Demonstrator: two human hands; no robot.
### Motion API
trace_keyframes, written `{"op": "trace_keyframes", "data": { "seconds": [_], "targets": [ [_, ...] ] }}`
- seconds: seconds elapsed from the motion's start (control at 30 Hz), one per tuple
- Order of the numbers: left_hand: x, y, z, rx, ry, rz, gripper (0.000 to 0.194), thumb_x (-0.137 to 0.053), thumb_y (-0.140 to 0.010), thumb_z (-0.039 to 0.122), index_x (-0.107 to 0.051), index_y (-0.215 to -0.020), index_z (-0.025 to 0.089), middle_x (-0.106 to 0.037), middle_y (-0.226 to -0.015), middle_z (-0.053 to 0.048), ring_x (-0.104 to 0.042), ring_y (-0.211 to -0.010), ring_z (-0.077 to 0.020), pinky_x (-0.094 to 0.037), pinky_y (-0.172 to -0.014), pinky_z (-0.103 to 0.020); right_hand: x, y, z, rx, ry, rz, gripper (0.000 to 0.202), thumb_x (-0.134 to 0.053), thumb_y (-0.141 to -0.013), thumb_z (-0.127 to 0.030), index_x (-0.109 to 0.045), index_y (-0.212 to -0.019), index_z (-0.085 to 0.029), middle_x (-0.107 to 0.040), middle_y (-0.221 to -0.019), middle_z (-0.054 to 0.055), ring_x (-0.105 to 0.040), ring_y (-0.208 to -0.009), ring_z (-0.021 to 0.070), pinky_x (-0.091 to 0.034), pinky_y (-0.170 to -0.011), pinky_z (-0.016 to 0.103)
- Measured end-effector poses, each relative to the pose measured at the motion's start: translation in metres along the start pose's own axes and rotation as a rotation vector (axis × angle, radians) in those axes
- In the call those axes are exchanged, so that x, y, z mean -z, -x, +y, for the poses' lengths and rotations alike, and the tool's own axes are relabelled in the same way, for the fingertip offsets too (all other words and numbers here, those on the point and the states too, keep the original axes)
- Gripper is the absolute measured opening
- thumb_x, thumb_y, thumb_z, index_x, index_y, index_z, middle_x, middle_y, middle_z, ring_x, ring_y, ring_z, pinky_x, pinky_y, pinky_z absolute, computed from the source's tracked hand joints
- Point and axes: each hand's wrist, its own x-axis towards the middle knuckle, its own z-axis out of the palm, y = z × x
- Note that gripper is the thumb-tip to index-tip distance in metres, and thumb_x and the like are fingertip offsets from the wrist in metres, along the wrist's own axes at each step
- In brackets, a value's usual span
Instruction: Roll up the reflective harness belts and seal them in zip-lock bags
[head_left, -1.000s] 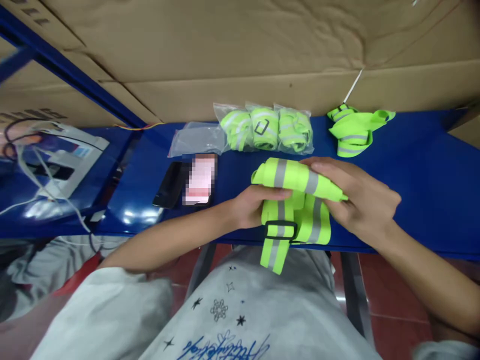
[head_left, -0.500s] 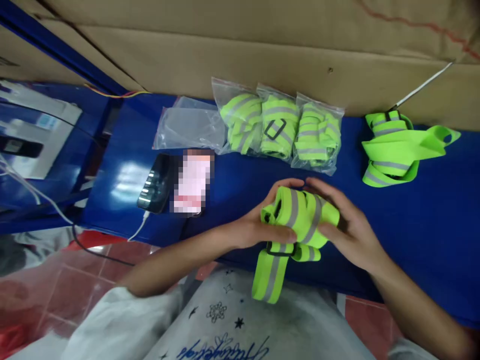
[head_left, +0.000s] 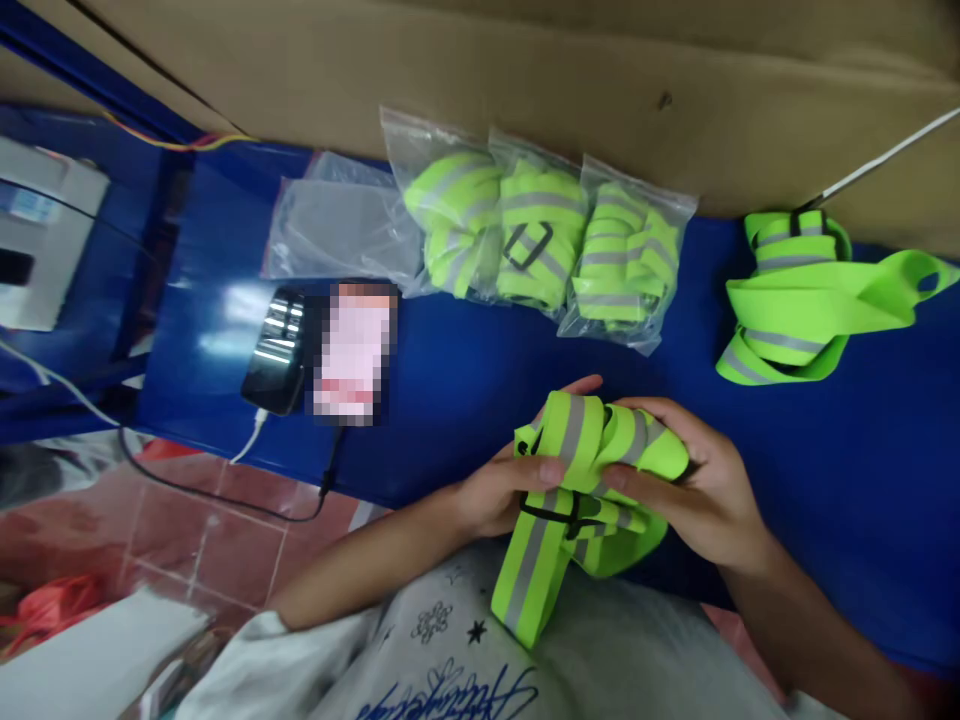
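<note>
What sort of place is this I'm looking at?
Likely a small packing workstation: three bagged reflective straps sit in a row on a blue table, flat clear bags lie beside them, and brown cardboard stands behind.

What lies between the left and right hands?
A bundled yellow-green strap, held by the left hand and the right hand, in the head view.

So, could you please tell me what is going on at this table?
A person's left hand and right hand hold a folded yellow-green reflective strap, with its black buckle below the folds. On the blue table beyond, three clear bags contain similar straps, and an unbagged strap lies to the right. Flat clear bags and a lit phone lie to the left.
</note>
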Motion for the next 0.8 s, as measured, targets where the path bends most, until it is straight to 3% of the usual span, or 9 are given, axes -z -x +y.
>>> {"op": "trace_keyframes", "data": {
  "seconds": [0.13, 0.23, 0.33, 0.4, 0.53, 0.6, 0.7, 0.8],
  "targets": [
    [0.009, 0.010, -0.027, 0.133, 0.040, -0.054, 0.074, -0.099, -0.056, 0.050, -0.081, -0.123, 0.025, -0.081, -0.122, -0.011, -0.076, -0.119, -0.0360, -0.062, -0.096, -0.040, -0.004, 0.010, 0.003, 0.061, 0.093, 0.045, 0.044, -0.094, -0.080, -0.039, -0.075, -0.119, -0.041, -0.081, -0.093, -0.006, -0.079, -0.073, 0.0203, -0.066, -0.057, 0.029],
    [0.014, 0.011, -0.037, 0.156, -0.014, -0.010, 0.058, -0.099, -0.061, 0.043, -0.083, -0.111, 0.019, -0.083, -0.108, -0.013, -0.078, -0.107, -0.0328, -0.061, -0.095, -0.040, -0.008, 0.018, 0.007, 0.203, 0.299, 0.094, 0.050, -0.092, -0.083, -0.038, -0.073, -0.128, -0.047, -0.081, -0.102, -0.007, -0.079, -0.075, 0.0222, -0.067, -0.056, 0.034],
    [0.019, 0.014, -0.035, 0.101, -0.028, 0.046, 0.045, -0.099, -0.064, 0.035, -0.082, -0.101, 0.018, -0.082, -0.101, -0.009, -0.078, -0.096, -0.0261, -0.060, -0.094, -0.038, -0.013, 0.024, 0.010, 0.434, 0.497, 0.012, 0.068, -0.081, -0.092, -0.020, -0.062, -0.148, -0.054, -0.079, -0.126, -0.010, -0.082, -0.101, 0.0251, -0.073, -0.079, 0.039],
    [0.021, 0.019, -0.032, 0.074, -0.039, 0.000, 0.045, -0.102, -0.061, 0.034, -0.082, -0.098, 0.020, -0.082, -0.102, -0.007, -0.077, -0.096, -0.0248, -0.060, -0.095, -0.038, -0.016, 0.025, 0.013, 0.635, 0.553, -0.065, 0.075, -0.072, -0.095, -0.013, -0.054, -0.158, -0.052, -0.074, -0.138, -0.011, -0.078, -0.121, 0.0269, -0.072, -0.097, 0.044],
    [0.023, 0.037, -0.032, -0.124, -0.017, -0.179, 0.058, -0.100, -0.060, 0.060, -0.083, -0.105, 0.027, -0.082, -0.110, -0.006, -0.076, -0.115, -0.0316, -0.061, -0.101, -0.042, -0.022, 0.024, 0.020, 0.987, 0.692, -0.042, 0.070, -0.068, -0.098, -0.014, -0.054, -0.160, -0.043, -0.067, -0.150, -0.007, -0.068, -0.139, 0.0304, -0.066, -0.111, 0.054],
    [0.022, 0.043, -0.033, -0.227, 0.026, -0.181, 0.057, -0.096, -0.066, 0.066, -0.083, -0.107, 0.028, -0.082, -0.112, -0.005, -0.074, -0.120, -0.0308, -0.061, -0.102, -0.040, -0.025, 0.023, 0.022, 1.102, 0.842, -0.070, 0.073, -0.072, -0.096, -0.012, -0.054, -0.160, -0.041, -0.064, -0.154, -0.005, -0.065, -0.143, 0.0304, -0.060, -0.119, 0.055],
    [0.021, 0.046, -0.031, -0.301, 0.065, -0.100, 0.040, -0.092, -0.078, 0.050, -0.082, -0.107, 0.025, -0.082, -0.107, -0.003, -0.077, -0.113, -0.0234, -0.062, -0.095, -0.031, -0.026, 0.023, 0.019, 1.036, 0.974, -0.262, 0.080, -0.069, -0.095, -0.005, -0.049, -0.163, -0.043, -0.055, -0.163, -0.004, -0.055, -0.153, 0.0306, -0.043, -0.134, 0.060],
    [0.026, 0.045, -0.023, -0.400, 0.018, 0.018, 0.046, -0.089, -0.078, 0.032, -0.078, -0.123, 0.026, -0.082, -0.106, -0.002, -0.078, -0.107, -0.0217, -0.061, -0.093, -0.030, -0.026, 0.024, 0.014, 0.815, 0.814, -0.482, 0.077, -0.062, -0.096, -0.008, -0.048, -0.164, -0.042, -0.046, -0.170, -0.003, -0.042, -0.161, 0.0338, -0.030, -0.136, 0.069]
  ]
}}
